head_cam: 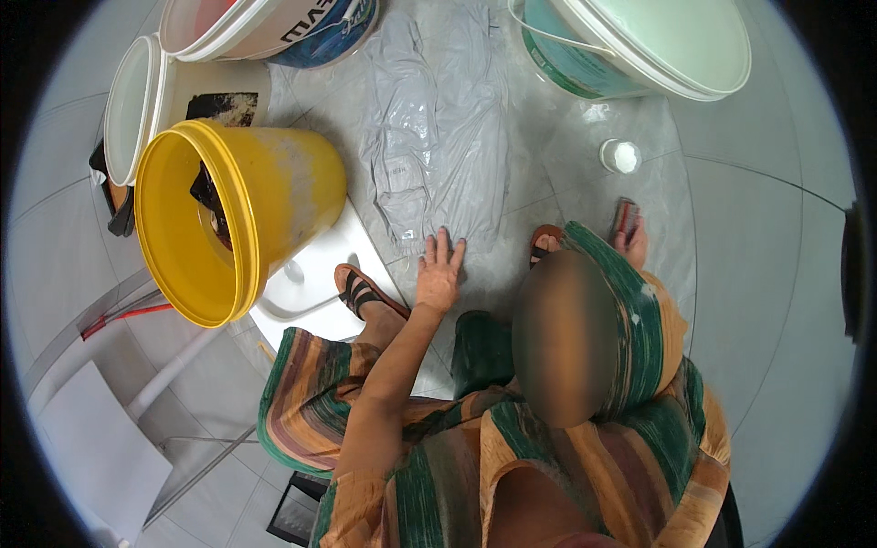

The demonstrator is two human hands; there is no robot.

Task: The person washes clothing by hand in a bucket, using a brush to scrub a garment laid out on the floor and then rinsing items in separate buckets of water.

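Note:
Wet grey trousers [438, 130] lie flat on the tiled floor, legs side by side, with a small lettered patch on one leg. My left hand [438, 267] rests with fingers spread on their near hem. At the right, my right hand [634, 243] grips a small brush [625, 218] at floor level, apart from the trousers; its bristles are hard to make out. A small white-topped container [620, 156] stands on the floor just beyond the brush.
A yellow bucket [294, 185] with something dark inside stands at the left by a white basin [329, 274]. Behind it are a white bucket [181, 82] and a blue-labelled bucket [329, 34]. A green-labelled bucket [582, 61] of pale liquid stands at the far right.

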